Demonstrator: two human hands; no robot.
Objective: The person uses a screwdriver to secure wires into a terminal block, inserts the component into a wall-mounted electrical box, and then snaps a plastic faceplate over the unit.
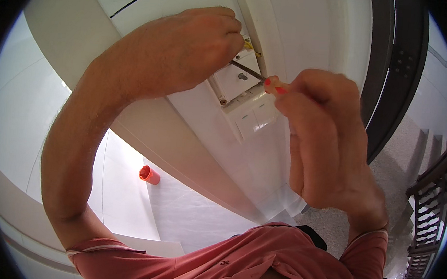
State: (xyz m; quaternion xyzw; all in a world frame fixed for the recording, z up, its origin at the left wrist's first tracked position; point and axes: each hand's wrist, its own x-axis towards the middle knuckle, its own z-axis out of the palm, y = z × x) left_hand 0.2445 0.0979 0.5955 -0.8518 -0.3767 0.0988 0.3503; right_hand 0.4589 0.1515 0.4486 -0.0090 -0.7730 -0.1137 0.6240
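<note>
My right hand [326, 130] is closed round the red-and-clear handle of a screwdriver [248, 71]. Its thin metal shaft points left, and the tip is out of sight behind my left hand [203, 49]. That hand is curled at the left side of an uncovered white electrical wall fitting [230, 83]; whatever its fingers hold is hidden. A round metal stud stands out from the fitting's face. Yellow wire [248, 44] shows at its upper end, beside my left knuckles. Just below sits a white switch panel [255, 116] with glossy rockers.
A pale wall edge [182, 152] runs diagonally beneath my left arm. Beyond it, a small red bin [150, 175] stands on the light floor. Along the right runs a dark frame [399, 73], with a dark carved wooden seat [429, 213] lower down.
</note>
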